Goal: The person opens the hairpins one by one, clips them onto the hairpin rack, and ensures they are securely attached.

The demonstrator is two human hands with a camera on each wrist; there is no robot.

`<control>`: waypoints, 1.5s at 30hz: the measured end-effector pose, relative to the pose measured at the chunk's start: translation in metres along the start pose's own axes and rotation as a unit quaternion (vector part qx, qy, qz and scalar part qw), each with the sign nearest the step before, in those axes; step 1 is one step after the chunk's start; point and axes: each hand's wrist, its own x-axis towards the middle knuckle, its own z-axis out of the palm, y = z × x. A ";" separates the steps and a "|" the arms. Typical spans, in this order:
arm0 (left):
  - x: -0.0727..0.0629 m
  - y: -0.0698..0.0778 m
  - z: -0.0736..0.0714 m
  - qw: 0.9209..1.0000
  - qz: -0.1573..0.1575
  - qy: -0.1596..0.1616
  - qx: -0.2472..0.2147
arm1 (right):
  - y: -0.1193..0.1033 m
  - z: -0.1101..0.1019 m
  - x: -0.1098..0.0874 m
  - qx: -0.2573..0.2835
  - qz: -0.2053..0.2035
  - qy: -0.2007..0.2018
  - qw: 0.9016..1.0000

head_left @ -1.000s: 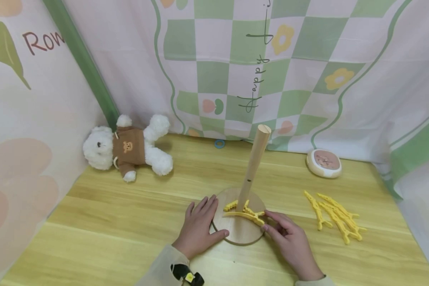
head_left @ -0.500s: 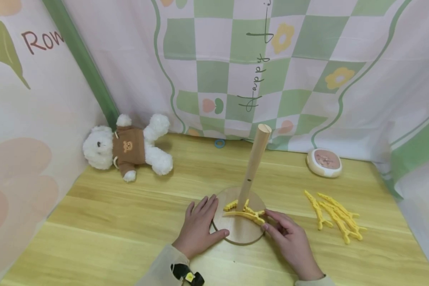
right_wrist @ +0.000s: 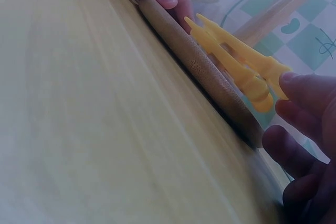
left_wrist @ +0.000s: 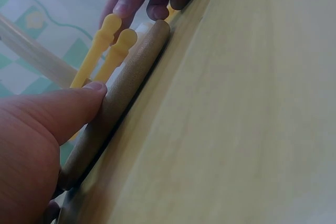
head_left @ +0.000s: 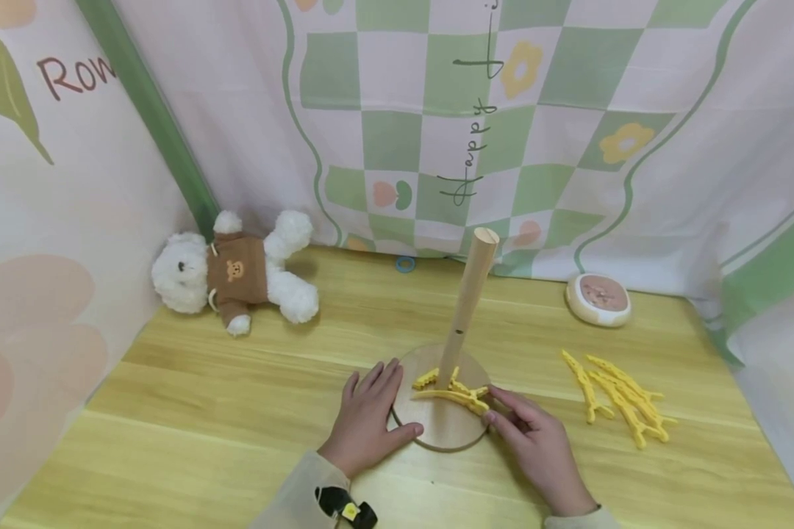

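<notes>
A wooden pole [head_left: 470, 308] rises from a round wooden base [head_left: 446, 433]. My left hand [head_left: 368, 419] rests flat on the left rim of that base, fingers spread and thumb along the front edge. At the foot of the pole is a yellow plastic hair clip [head_left: 453, 397], with toothed yellow parts showing left and right of the pole. Between thumb and index finger, my right hand [head_left: 536, 444] pinches the clip's knobbed end. In the right wrist view, the clip's [right_wrist: 236, 66] two slim arms slant over the base rim [right_wrist: 194, 59]; its two knobs also show in the left wrist view.
Several yellow hair clips [head_left: 622, 397] lie together on the wooden table [head_left: 238, 441] to the right. Farther back are a white round-cornered device [head_left: 598, 300], a small blue ring [head_left: 405, 264] and a white plush toy [head_left: 238, 268] in a brown top. A patterned curtain hangs behind.
</notes>
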 end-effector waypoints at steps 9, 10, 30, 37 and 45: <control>0.000 0.000 -0.001 1.000 0.001 0.002 -0.002 | -0.003 0.000 0.000 0.003 0.002 0.003 1.000; 0.000 0.000 0.000 1.000 0.002 0.002 -0.002 | -0.002 0.000 0.000 0.002 0.003 0.003 1.000; 0.000 0.004 -0.003 1.000 -0.004 0.003 -0.003 | -0.003 -0.002 0.001 -0.018 0.032 -0.011 0.999; -0.001 0.004 -0.004 1.000 -0.002 0.004 -0.006 | -0.005 -0.002 0.001 -0.022 0.034 -0.016 0.999; -0.001 0.005 -0.005 1.000 -0.004 0.001 -0.010 | -0.006 0.000 0.002 -0.026 0.019 -0.009 0.999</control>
